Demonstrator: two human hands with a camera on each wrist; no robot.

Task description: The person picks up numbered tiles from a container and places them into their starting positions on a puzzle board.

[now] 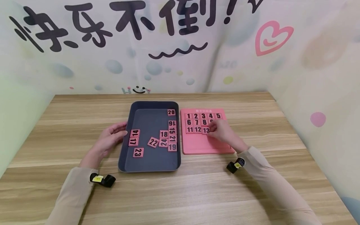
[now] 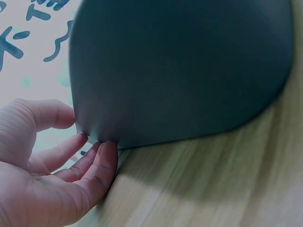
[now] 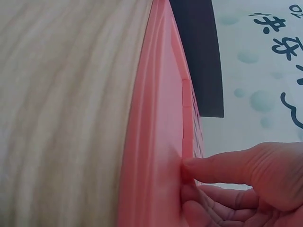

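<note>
Right forearm angled inward, the right hand (image 1: 222, 131) pinches the 13 tile (image 1: 205, 130) between thumb and fingers, beside 12 on the pink board (image 1: 199, 146) — the left hand (image 1: 109, 138), fingers loosely bent, not closed around anything, touches the left side of the dark tray (image 1: 157, 164)

Head view: bright; soft shadow beside right sleeve (image 1: 275, 184) on surface (image 1: 180, 200). Left wrist view: dimmer, bluish; surface shaded below tray (image 2: 189, 75).
</note>
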